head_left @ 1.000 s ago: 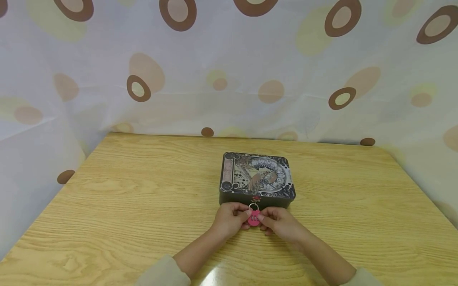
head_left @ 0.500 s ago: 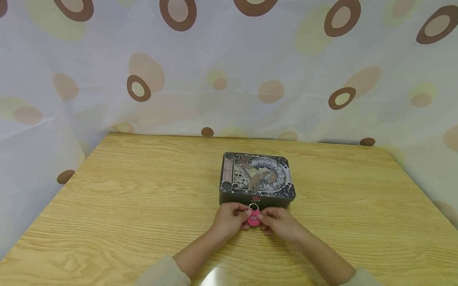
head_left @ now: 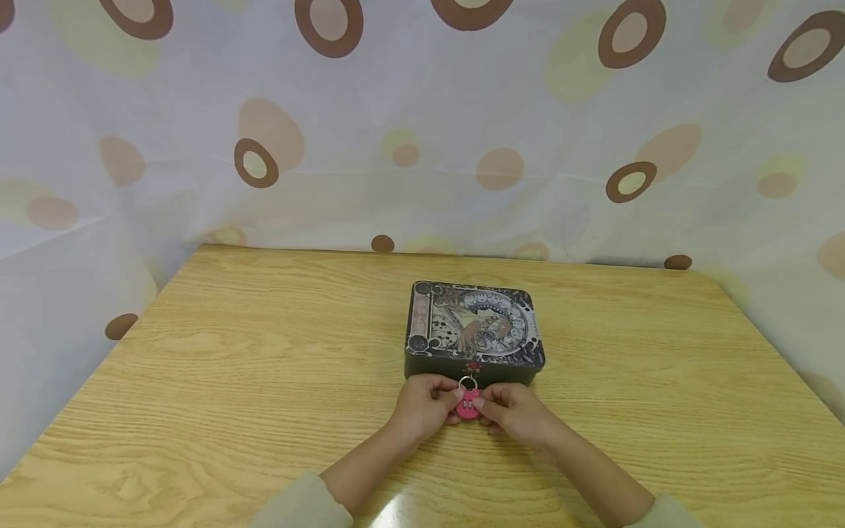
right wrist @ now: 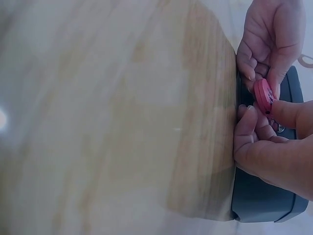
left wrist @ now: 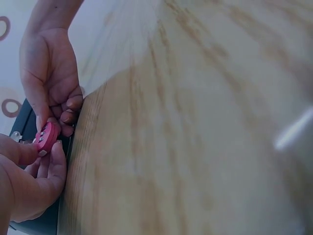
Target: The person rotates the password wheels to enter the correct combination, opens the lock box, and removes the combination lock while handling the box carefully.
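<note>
A pink combination padlock with number dials on its face is at the front of a dark metal box with a printed lid. Its silver shackle stands up by the red-topped clasp; whether it passes through the clasp cannot be made out. My left hand pinches the padlock's left side between thumb and fingers. From the other side my right hand grips it, the thumb lying over the right end of the dials. In the right wrist view the pink padlock body sits between both hands.
The box lies, lid down, on a wood-grain table. Behind it hangs a pale curtain with brown and yellow spots. A bright light reflection shows near the table's front edge.
My right thumb has shifted slightly left over the padlock's dials, covering more of them. The padlock has tilted or dipped a touch. The left hand and box stay put.
</note>
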{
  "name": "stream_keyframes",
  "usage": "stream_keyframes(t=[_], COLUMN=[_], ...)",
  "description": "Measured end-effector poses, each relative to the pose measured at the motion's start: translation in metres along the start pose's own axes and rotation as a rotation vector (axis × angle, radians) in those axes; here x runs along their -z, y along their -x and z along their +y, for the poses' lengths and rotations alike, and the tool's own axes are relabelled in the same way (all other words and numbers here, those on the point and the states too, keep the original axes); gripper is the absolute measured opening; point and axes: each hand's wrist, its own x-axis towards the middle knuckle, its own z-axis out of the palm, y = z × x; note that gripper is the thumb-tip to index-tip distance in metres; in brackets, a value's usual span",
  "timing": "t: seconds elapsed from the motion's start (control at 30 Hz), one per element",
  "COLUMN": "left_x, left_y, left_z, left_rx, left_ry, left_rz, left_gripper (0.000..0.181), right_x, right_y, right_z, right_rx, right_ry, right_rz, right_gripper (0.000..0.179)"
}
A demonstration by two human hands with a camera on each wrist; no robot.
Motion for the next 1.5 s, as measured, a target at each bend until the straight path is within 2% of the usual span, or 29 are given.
stream_keyframes(t=[0.67, 0.9, 1.5], left_x=[0.0003, -0.001, -0.0017], left_y=[0.0, 0.0006, 0.0013], left_z=[-0.0003, 0.0001, 0.0015], left_rx=[-0.012, -0.021, -0.033], left_ry=[-0.024, -0.029, -0.051], left_rz=[0.007, -0.001, 0.008], left_gripper=[0.016, 0.016, 0.014], right_x=[-0.0002, 0.0004, -0.0011], right_y=[-0.0001, -0.0003, -0.0016], right_z=[0.0009, 0.0017, 0.0019], right_rx=[0.003, 0.027, 0.002], right_ry=[-0.028, -0.014, 0.026], right_rz=[-0.001, -0.009, 0.012], right_gripper=[0.024, 0.023, 0.024])
